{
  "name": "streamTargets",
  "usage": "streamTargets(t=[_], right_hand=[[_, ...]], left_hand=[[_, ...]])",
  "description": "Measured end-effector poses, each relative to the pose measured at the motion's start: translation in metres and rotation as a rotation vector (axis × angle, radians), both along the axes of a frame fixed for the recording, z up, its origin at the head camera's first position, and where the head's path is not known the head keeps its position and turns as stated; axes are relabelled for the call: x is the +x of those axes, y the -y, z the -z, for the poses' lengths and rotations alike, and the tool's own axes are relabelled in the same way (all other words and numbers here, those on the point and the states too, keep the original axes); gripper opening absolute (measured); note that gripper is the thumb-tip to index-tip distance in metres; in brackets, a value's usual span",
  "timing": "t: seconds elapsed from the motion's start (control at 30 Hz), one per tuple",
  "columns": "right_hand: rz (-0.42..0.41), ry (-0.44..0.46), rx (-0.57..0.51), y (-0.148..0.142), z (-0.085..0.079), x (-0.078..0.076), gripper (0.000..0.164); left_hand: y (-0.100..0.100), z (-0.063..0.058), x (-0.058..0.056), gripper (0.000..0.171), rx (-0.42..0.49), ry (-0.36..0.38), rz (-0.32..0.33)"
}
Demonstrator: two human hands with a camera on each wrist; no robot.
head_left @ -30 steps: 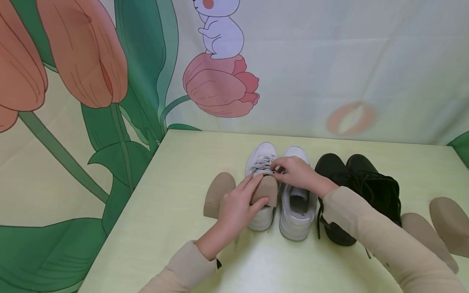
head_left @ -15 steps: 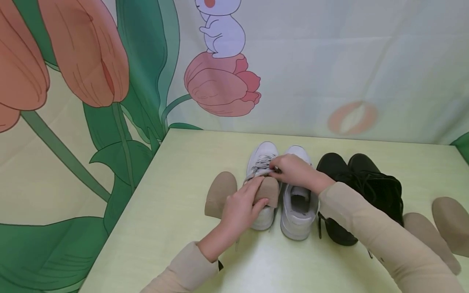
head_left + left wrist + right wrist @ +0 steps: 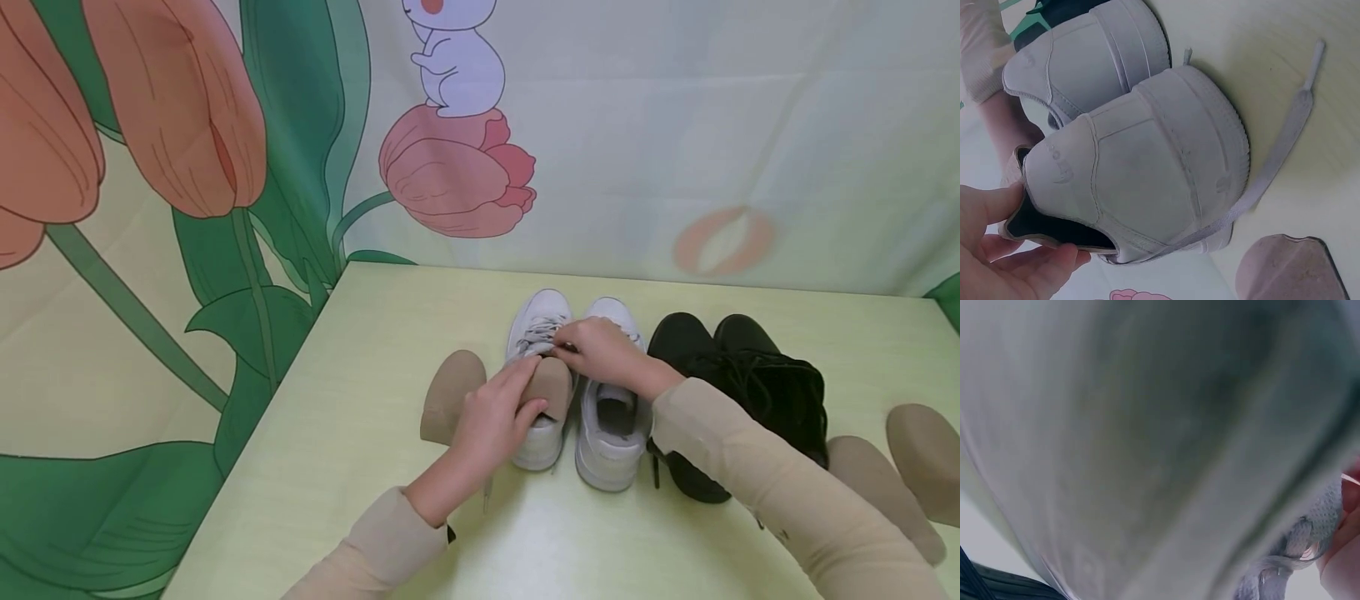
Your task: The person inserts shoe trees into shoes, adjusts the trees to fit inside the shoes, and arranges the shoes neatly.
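Observation:
My left hand (image 3: 487, 421) holds a beige toe-shaped shoe insert (image 3: 551, 387) between thumb and fingers, at the opening of the left white sneaker (image 3: 542, 450). Its front lies close behind the laces (image 3: 540, 333). With curled fingers my right hand (image 3: 600, 350) pinches the upper of that sneaker beside the laces; the exact part is hidden. In the left wrist view the sneaker's heel (image 3: 1135, 169) fills the middle, with a loose lace (image 3: 1266, 169) trailing onto the table. The right white sneaker (image 3: 611, 458) stands alongside. A blurred shoe surface covers most of the right wrist view.
Another beige insert (image 3: 453, 396) lies left of the sneakers. Two black shoes (image 3: 750, 392) stand at the right, partly behind my right sleeve (image 3: 750, 458). Further right lie two more beige inserts (image 3: 922, 458). A printed cloth (image 3: 600, 150) hangs behind the table (image 3: 315, 467).
The insert in my left hand has tilted, and a dark part of the sneaker's opening now shows behind it. My right hand stays beside the laces with little movement.

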State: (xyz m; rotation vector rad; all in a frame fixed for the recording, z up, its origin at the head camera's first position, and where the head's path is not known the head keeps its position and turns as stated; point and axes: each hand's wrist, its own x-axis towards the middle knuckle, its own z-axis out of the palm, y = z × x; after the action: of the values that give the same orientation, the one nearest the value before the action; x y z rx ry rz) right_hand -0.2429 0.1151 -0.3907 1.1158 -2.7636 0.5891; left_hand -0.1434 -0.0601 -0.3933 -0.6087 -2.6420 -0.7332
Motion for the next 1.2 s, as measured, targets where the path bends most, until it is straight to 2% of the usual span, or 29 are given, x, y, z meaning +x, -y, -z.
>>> streamTargets(t=[0.3,0.4,0.53,0.63,0.7,0.8,0.87,0.97,1.2], right_hand=[[0.003,0.010,-0.021,-0.002,0.001,-0.001,0.012],[0.003,0.021,-0.022,-0.002,0.001,-0.002,0.011],[0.010,0.037,-0.019,-0.002,-0.001,-0.002,0.012],[0.019,0.050,-0.017,-0.002,-0.001,-0.002,0.012],[0.025,0.056,-0.014,-0.002,0.000,-0.003,0.011],[0.029,0.065,-0.014,-0.002,0.001,-0.003,0.011],[0.034,0.068,-0.016,-0.001,0.001,-0.003,0.012],[0.042,0.073,-0.019,-0.001,0.001,-0.003,0.012],[0.049,0.067,-0.030,-0.002,0.002,-0.002,0.012]], left_hand=[[-0.004,-0.003,-0.006,0.048,-0.088,0.022,-0.021],[-0.004,0.000,-0.008,0.049,-0.073,0.040,-0.026],[0.000,0.003,-0.012,0.051,-0.036,0.104,-0.031],[0.004,0.003,-0.014,0.052,0.029,0.181,-0.030],[0.005,0.003,-0.015,0.052,0.104,0.242,-0.036],[0.006,0.002,-0.014,0.051,0.234,0.339,-0.083],[0.006,0.001,-0.013,0.051,0.291,0.375,-0.118],[0.006,-0.001,-0.012,0.054,0.325,0.390,-0.140],[0.005,-0.002,-0.012,0.055,0.338,0.390,-0.106]])
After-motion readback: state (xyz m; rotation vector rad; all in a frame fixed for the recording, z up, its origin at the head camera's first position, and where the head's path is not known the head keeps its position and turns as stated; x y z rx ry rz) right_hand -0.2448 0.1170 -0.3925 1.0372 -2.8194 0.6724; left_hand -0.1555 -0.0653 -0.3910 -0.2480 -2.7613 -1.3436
